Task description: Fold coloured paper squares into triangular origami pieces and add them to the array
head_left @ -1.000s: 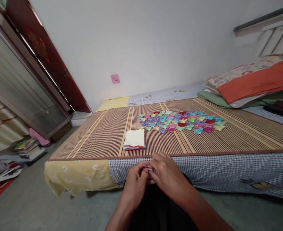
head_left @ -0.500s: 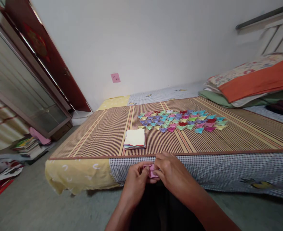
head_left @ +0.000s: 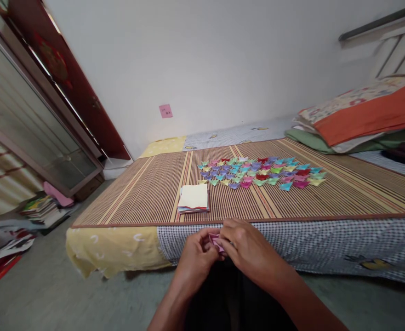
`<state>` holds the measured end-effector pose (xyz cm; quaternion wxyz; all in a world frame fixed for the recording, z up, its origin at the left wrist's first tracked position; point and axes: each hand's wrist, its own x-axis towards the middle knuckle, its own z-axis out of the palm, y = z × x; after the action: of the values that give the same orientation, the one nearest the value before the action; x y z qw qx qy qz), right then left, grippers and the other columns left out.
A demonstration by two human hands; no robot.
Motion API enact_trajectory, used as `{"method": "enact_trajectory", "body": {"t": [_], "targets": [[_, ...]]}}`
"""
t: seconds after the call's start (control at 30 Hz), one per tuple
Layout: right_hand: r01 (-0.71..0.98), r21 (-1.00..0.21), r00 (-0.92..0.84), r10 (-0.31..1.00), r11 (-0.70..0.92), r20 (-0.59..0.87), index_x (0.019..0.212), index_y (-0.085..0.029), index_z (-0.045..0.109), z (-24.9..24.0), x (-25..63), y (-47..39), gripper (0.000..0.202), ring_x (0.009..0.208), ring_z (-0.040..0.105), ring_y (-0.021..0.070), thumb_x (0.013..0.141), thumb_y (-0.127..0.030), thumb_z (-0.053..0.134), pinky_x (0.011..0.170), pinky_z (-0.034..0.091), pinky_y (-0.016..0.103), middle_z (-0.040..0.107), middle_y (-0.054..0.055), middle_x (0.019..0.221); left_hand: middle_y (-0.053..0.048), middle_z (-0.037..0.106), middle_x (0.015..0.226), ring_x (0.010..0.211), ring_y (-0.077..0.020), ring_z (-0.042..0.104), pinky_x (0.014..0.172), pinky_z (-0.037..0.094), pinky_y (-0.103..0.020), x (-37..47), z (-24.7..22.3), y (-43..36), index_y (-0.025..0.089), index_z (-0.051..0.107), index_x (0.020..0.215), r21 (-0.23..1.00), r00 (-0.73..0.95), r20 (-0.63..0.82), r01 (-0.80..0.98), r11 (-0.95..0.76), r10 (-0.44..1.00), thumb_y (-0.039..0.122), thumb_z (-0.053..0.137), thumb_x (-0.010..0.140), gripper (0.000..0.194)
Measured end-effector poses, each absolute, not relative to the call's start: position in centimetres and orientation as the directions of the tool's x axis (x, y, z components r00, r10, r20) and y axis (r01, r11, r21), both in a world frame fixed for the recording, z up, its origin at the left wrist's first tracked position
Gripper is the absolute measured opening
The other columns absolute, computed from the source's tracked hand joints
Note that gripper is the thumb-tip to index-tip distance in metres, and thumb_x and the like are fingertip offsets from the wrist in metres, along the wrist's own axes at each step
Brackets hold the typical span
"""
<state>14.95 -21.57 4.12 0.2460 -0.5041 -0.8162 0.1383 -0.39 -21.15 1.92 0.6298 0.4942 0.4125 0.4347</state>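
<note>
A small piece of folded pink paper (head_left: pixel 214 239) is held between my two hands, just in front of the bed's near edge. My left hand (head_left: pixel 198 250) is closed on its left side, thumb toward me. The fingers of my right hand (head_left: pixel 238 239) pinch its right side and cover part of it. Past my hands, a stack of square paper sheets (head_left: pixel 193 196) lies on the mat, a pale yellow one on top. To the right of the stack, several rows of small folded paper shapes (head_left: pixel 257 174) in many colours are spread out.
The striped mat (head_left: pixel 147 193) covers the bed, with a checked sheet (head_left: pixel 326 248) hanging over the front edge. Pillows (head_left: pixel 367 115) and folded bedding are piled at the right. Books (head_left: pixel 40 207) and papers are on the floor side at left, near a glass-panelled door (head_left: pixel 40 115).
The pink paper has gone from lying fairly flat to looking more folded and partly raised. Both hands have shifted slightly around it and keep their hold.
</note>
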Motion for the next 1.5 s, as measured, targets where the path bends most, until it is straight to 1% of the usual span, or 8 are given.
{"method": "enact_trajectory", "body": {"t": [0.27,0.47,0.6,0.73,1.0,1.13,1.27,1.5], "targets": [[0.701,-0.557,-0.367,0.895,0.445,0.253,0.081,-0.016,0.072,4.4,15.1,-21.9,0.020,0.087,0.060,0.0202,0.095,-0.008,0.060,0.080,0.045,0.033,0.065,0.006,0.090,-0.002,0.070,0.070,0.057,-0.0129,0.059,0.047,0.049,-0.020,0.0,1.5,-20.9,0.014,0.070,0.086,0.990,0.114,-0.063,-0.120,0.077,0.992,0.016,0.074,0.059,0.027],[0.639,-0.630,-0.388,0.892,0.442,0.232,0.087,-0.017,0.074,4.5,15.4,-22.1,0.019,0.094,0.061,0.0203,0.087,0.001,0.067,0.085,0.046,0.032,0.066,0.005,0.093,0.000,0.069,0.068,0.052,-0.0111,0.055,0.044,0.048,-0.020,-0.1,1.1,-20.8,0.013,0.070,0.086,0.997,0.111,-0.042,-0.057,0.049,0.993,0.015,0.067,0.062,0.024],[0.679,-0.582,-0.400,0.890,0.447,0.217,0.081,-0.016,0.073,4.5,15.3,-21.8,0.018,0.094,0.061,0.0207,0.087,0.000,0.068,0.084,0.044,0.032,0.066,0.005,0.092,0.000,0.068,0.066,0.052,-0.0125,0.058,0.043,0.048,-0.021,-0.1,1.0,-20.9,0.013,0.070,0.084,0.997,0.121,-0.050,-0.054,0.057,0.991,0.016,0.068,0.062,0.022],[0.720,-0.506,-0.424,0.878,0.475,0.221,0.071,-0.015,0.069,4.4,15.2,-21.5,0.022,0.082,0.060,0.0187,0.089,-0.004,0.069,0.075,0.041,0.031,0.066,0.004,0.082,-0.001,0.070,0.064,0.051,-0.0133,0.062,0.043,0.047,-0.020,0.0,1.4,-21.0,0.014,0.068,0.079,0.996,0.178,-0.073,-0.038,0.081,0.981,0.019,0.071,0.064,0.016],[0.741,-0.433,-0.427,0.858,0.513,0.286,0.070,-0.016,0.069,4.1,14.8,-21.4,0.022,0.077,0.059,0.0180,0.088,-0.005,0.071,0.071,0.041,0.030,0.067,0.004,0.082,0.000,0.068,0.060,0.048,-0.0126,0.062,0.044,0.047,-0.020,-0.3,1.8,-20.8,0.016,0.064,0.072,0.991,0.210,-0.120,-0.033,0.130,0.970,0.022,0.074,0.062,0.016],[0.769,-0.388,-0.437,0.861,0.508,0.261,0.077,-0.015,0.072,3.6,14.3,-21.1,0.016,0.084,0.061,0.0215,0.090,-0.006,0.068,0.075,0.043,0.033,0.070,0.007,0.088,0.002,0.065,0.058,0.048,-0.0121,0.060,0.045,0.048,-0.021,-0.3,1.8,-20.9,0.017,0.064,0.073,0.990,0.203,-0.125,-0.037,0.135,0.971,0.023,0.074,0.062,0.016],[0.787,-0.371,-0.422,0.869,0.493,0.258,0.087,-0.012,0.073,3.2,14.0,-20.8,0.012,0.089,0.062,0.0234,0.093,-0.007,0.064,0.079,0.045,0.035,0.071,0.009,0.095,0.000,0.067,0.065,0.056,-0.0138,0.062,0.056,0.054,-0.025,-0.6,1.8,-21.0,0.016,0.067,0.077,0.990,0.203,-0.131,-0.019,0.137,0.970,0.032,0.073,0.069,0.019],[0.770,-0.308,-0.465,0.822,0.559,0.331,0.085,-0.014,0.071,3.3,14.1,-21.3,0.014,0.088,0.060,0.0239,0.095,-0.010,0.062,0.080,0.044,0.037,0.070,0.008,0.093,-0.002,0.062,0.063,0.059,-0.0162,0.057,0.058,0.050,-0.026,-0.9,1.7,-20.9,0.017,0.067,0.068,0.990,0.130,0.032,0.135,-0.050,0.991,0.041,0.063,0.085,0.030]]}}
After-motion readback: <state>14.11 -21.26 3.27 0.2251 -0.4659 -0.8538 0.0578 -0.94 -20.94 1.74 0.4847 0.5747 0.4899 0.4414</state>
